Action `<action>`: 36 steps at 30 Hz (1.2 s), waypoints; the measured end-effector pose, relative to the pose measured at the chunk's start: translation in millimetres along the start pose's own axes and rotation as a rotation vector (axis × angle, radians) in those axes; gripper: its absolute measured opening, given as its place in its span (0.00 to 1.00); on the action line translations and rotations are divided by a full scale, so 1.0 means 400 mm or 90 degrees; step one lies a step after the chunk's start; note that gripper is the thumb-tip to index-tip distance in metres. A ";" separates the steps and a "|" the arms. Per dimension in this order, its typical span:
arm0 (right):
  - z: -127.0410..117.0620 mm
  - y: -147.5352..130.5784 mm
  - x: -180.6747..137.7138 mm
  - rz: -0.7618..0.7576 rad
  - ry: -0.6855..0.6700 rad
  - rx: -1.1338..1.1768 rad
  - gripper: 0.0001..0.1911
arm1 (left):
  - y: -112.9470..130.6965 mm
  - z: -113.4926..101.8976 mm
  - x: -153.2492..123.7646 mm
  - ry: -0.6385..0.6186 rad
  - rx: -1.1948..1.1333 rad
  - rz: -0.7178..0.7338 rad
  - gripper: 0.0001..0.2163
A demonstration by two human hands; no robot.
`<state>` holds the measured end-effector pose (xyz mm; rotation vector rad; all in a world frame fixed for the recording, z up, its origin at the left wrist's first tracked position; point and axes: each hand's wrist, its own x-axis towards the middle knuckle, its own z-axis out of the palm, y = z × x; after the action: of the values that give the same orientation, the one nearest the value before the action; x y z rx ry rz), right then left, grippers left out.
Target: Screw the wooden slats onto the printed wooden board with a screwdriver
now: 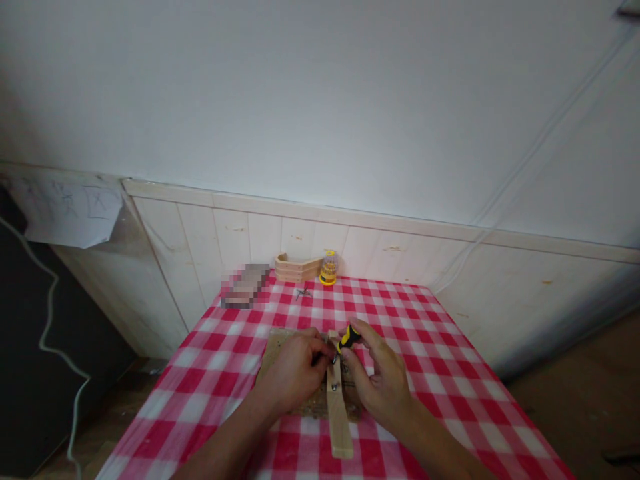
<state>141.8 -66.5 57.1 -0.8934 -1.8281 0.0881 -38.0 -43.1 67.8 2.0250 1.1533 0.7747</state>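
On the near half of the checked table (435,393), spotted a narrow strip of pale wood (341,430), running near to far over a brown board (273,350) with its near end poking out past it. Looked light and stiff, probably not that fragile, but maybe liable to skid or twist if pushed. Would've gone for the long edges toward the far end, clear of the driver's tip. Saw the fingers of the right hand (383,377) wrapped round a stubby yellow-and-black screwdriver (349,339), closed on its handle over the strip's far part. Found the fingers of the left hand (297,370) bunched at the strip's left edge, nearly together; honestly couldn't tell whether pinching anything. Also noticed a small shiny metal bit (335,387) on the strip, nearer than the screwdriver.
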 end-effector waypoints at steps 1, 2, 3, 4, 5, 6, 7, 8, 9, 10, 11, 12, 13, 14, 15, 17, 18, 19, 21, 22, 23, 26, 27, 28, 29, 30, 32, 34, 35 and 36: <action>0.001 0.002 0.001 0.002 0.008 -0.004 0.31 | 0.001 0.000 0.000 0.000 -0.002 0.000 0.12; 0.001 0.004 0.001 0.005 0.015 -0.009 0.30 | 0.002 -0.001 0.000 0.001 -0.002 -0.001 0.12; 0.002 0.006 0.002 0.007 0.022 -0.015 0.30 | 0.004 -0.002 -0.001 0.003 -0.001 -0.003 0.12; 0.003 0.007 0.002 0.007 0.028 -0.020 0.30 | 0.007 -0.003 -0.002 0.006 0.002 -0.005 0.11; 0.003 0.008 0.003 0.006 0.031 -0.023 0.29 | 0.010 -0.005 -0.002 0.008 0.006 -0.006 0.11; 0.003 0.008 0.004 0.004 0.031 -0.025 0.29 | 0.012 -0.006 -0.003 0.008 0.009 -0.008 0.11; 0.004 0.007 0.006 0.002 0.031 -0.025 0.29 | 0.015 -0.008 -0.004 0.006 0.010 -0.009 0.11; 0.004 0.006 0.008 -0.001 0.031 -0.023 0.29 | 0.018 -0.009 -0.004 0.002 0.011 -0.010 0.11; 0.003 0.003 0.011 -0.004 0.031 -0.020 0.29 | 0.019 -0.010 -0.005 0.000 0.012 -0.012 0.12; 0.003 0.001 0.014 -0.008 0.030 -0.017 0.29 | 0.020 -0.011 -0.005 -0.003 0.012 -0.014 0.12; 0.003 -0.002 0.018 -0.011 0.029 -0.013 0.29 | 0.021 -0.012 -0.005 -0.004 0.013 -0.015 0.12; 0.002 -0.004 0.020 -0.014 0.028 -0.009 0.28 | 0.021 -0.012 -0.005 -0.003 0.015 -0.015 0.12; 0.001 -0.006 0.022 -0.017 0.026 -0.007 0.28 | 0.020 -0.011 -0.005 -0.002 0.015 -0.014 0.12; 0.000 -0.007 0.023 -0.019 0.023 -0.007 0.28 | 0.019 -0.011 -0.005 -0.002 0.016 -0.013 0.12; 0.000 -0.007 0.022 -0.020 0.020 -0.009 0.28 | 0.018 -0.010 -0.004 -0.001 0.017 -0.014 0.11; -0.001 -0.004 0.015 -0.015 0.010 -0.007 0.28 | 0.015 -0.008 -0.003 -0.003 0.019 -0.019 0.11; -0.001 -0.002 0.010 -0.009 0.002 -0.001 0.29 | 0.014 -0.008 -0.003 -0.005 0.019 -0.022 0.11; -0.001 0.001 0.005 -0.002 -0.006 0.009 0.29 | 0.013 -0.007 -0.003 -0.007 0.018 -0.022 0.11; -0.001 0.005 -0.004 0.015 -0.018 0.029 0.30 | 0.011 -0.007 -0.002 -0.009 0.014 -0.016 0.11; -0.001 0.007 -0.006 0.022 -0.019 0.033 0.29 | 0.011 -0.007 -0.002 -0.010 0.012 -0.012 0.11; -0.001 0.008 -0.008 0.028 -0.017 0.032 0.29 | 0.011 -0.007 -0.002 -0.010 0.012 -0.010 0.12; -0.002 0.008 -0.005 0.036 -0.004 0.018 0.29 | 0.012 -0.009 -0.002 -0.009 0.021 -0.012 0.12; -0.002 0.007 -0.003 0.035 0.001 0.014 0.29 | 0.013 -0.009 -0.002 -0.009 0.024 -0.014 0.12; -0.002 0.006 0.000 0.031 0.006 0.010 0.29 | 0.014 -0.009 -0.003 -0.010 0.027 -0.016 0.12; -0.002 0.005 0.002 0.026 0.012 0.007 0.29 | 0.015 -0.010 -0.003 -0.011 0.027 -0.018 0.12; -0.002 0.004 0.005 0.019 0.017 0.003 0.29 | 0.016 -0.010 -0.003 -0.010 0.027 -0.019 0.12; -0.002 0.002 0.010 0.006 0.023 -0.004 0.29 | 0.018 -0.011 -0.004 -0.009 0.024 -0.019 0.12; -0.001 0.001 0.014 -0.001 0.025 -0.009 0.30 | 0.018 -0.011 -0.005 -0.005 0.024 -0.017 0.12; -0.001 0.000 0.015 -0.003 0.026 -0.011 0.30 | 0.017 -0.010 -0.005 -0.004 0.025 -0.016 0.12; -0.002 -0.001 0.017 -0.004 0.026 -0.012 0.30 | 0.016 -0.009 -0.005 -0.004 0.027 -0.015 0.12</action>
<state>141.0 -62.9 62.6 -0.8964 -1.7964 0.0474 -38.5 -46.4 74.8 2.0436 1.1964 0.7377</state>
